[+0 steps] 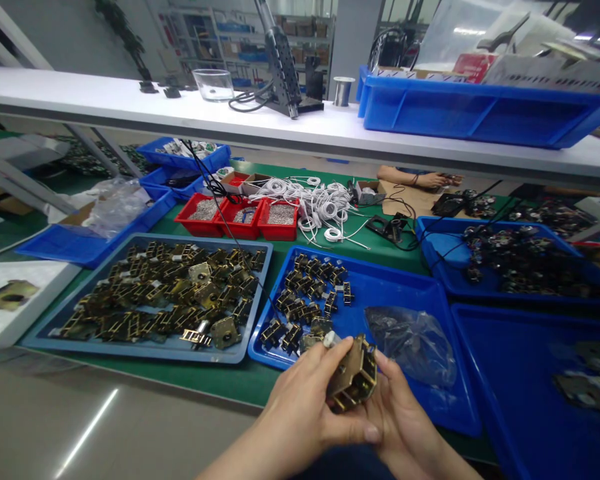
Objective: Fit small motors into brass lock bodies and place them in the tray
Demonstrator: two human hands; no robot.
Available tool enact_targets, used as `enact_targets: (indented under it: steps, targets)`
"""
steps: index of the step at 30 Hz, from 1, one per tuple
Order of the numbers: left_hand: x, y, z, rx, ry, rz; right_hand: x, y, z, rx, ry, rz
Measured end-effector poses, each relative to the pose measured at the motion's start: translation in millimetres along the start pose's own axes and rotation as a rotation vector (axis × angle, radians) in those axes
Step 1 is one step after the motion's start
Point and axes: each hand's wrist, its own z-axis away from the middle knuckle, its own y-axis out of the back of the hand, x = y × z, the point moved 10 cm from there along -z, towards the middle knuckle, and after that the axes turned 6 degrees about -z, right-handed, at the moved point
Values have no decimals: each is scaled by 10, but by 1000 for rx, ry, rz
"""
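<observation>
My left hand [305,393] and my right hand [397,407] both grip a brass-coloured metal frame assembly [347,373], held tilted above the front edge of the blue tray [410,280]. The left thumb lies below the piece and the left fingers over its top. My right fingers close on its right side, partly hidden behind it. A small white connector [331,339] shows by the left fingertips. Behind my hands, several similar assemblies [300,293] sit in that tray, beside a clear plastic bag [415,343].
Left of it, a grey-blue tray [260,267] holds many similar assemblies. Red bins [280,230] of small metal parts and coiled white cables [325,207] lie behind. Overhead runs a white shelf [145,110] with a blue crate [480,113]. Another person's hand [433,180] is at the far side.
</observation>
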Motion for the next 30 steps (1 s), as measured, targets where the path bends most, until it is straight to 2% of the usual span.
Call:
enact_targets:
  steps: [7, 12, 17, 25, 30]
  targets:
    - [53, 61, 8, -26, 18, -39, 141, 141, -48, 70, -133, -23]
    - [41, 77, -11, -18, 11, -38, 135, 172, -38, 91, -127, -18]
    - [34, 73, -29, -19, -7, 5, 6, 84, -32, 43, 13, 36]
    - [31, 76, -22, 13, -52, 39, -99, 116, -9, 72, 154, 224]
    - [79, 56, 0, -2, -132, 90, -330, 113, 73, 111, 384, 488]
